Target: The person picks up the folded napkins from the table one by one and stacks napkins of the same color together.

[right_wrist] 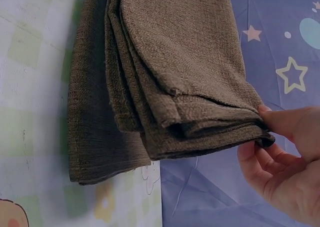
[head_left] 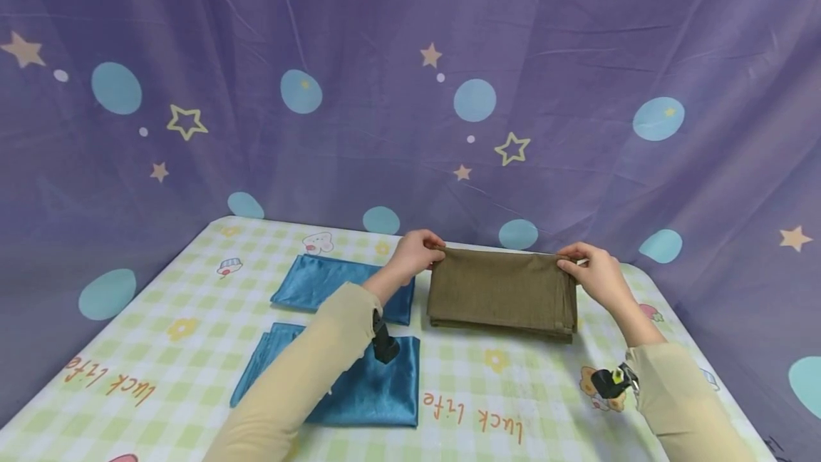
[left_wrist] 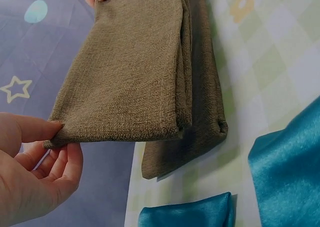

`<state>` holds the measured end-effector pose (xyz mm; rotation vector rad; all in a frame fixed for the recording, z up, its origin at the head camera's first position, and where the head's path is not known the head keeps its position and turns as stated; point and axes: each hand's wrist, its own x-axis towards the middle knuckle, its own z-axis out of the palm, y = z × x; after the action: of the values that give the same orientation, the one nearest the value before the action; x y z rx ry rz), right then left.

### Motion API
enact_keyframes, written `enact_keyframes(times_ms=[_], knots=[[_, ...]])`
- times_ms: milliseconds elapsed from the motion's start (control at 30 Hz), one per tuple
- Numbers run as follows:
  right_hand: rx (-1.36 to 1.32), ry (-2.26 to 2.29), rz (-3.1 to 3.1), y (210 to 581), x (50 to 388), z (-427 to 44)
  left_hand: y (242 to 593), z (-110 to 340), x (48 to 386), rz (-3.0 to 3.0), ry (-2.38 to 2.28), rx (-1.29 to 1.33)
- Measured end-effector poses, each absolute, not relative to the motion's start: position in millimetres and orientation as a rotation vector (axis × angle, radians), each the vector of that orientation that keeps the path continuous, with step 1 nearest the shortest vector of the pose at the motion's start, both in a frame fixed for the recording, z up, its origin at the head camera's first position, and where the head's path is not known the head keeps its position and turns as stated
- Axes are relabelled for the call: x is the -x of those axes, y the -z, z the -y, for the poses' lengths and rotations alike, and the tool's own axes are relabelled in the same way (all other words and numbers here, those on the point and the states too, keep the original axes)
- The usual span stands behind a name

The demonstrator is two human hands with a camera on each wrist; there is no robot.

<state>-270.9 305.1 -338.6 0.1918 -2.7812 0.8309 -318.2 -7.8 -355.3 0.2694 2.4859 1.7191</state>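
Both hands hold up a folded brown cloth [head_left: 503, 287] by its two far corners. At the left corner, my left hand [head_left: 415, 255] pinches the layers between thumb and fingers, as the left wrist view shows with that hand [left_wrist: 42, 167] at the edge. My right hand [head_left: 595, 276] pinches the other corner; in the right wrist view several stacked layers meet at the right hand's [right_wrist: 287, 162] grip. Beneath the raised cloth lies more folded brown fabric [left_wrist: 207, 87] on the table. I cannot tell whether the two are joined.
Left of the brown cloth lies a folded shiny blue cloth [head_left: 340, 280]. A second blue cloth [head_left: 385, 394] lies nearer, partly behind my left sleeve [head_left: 308, 369]. A green-checked tablecloth [head_left: 474, 391] covers the table. Behind it hangs a purple curtain [head_left: 385, 34].
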Motion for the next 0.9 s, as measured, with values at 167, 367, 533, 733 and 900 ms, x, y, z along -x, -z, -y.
enact_keyframes(times_ms=[167,367,533,733,900], knots=[[-0.191,-0.841,2.791,342.5,273.9,-306.8,359.8,5.6,319.9,-2.491,-1.710,-0.231],[-0.190,-0.858,2.792,347.9,278.0,-308.9,365.8,1.9,322.5,-2.536,-1.689,-0.203],[-0.167,-0.853,2.747,352.6,281.9,-306.9,371.3,-0.2,326.5,-2.607,-1.676,-0.188],[-0.180,-0.836,2.723,360.4,284.2,-307.9,377.7,-2.4,326.9,-2.659,-1.666,-0.194],[-0.193,-0.843,2.705,365.3,285.5,-309.1,382.1,-4.8,327.2,-2.675,-1.681,-0.172]])
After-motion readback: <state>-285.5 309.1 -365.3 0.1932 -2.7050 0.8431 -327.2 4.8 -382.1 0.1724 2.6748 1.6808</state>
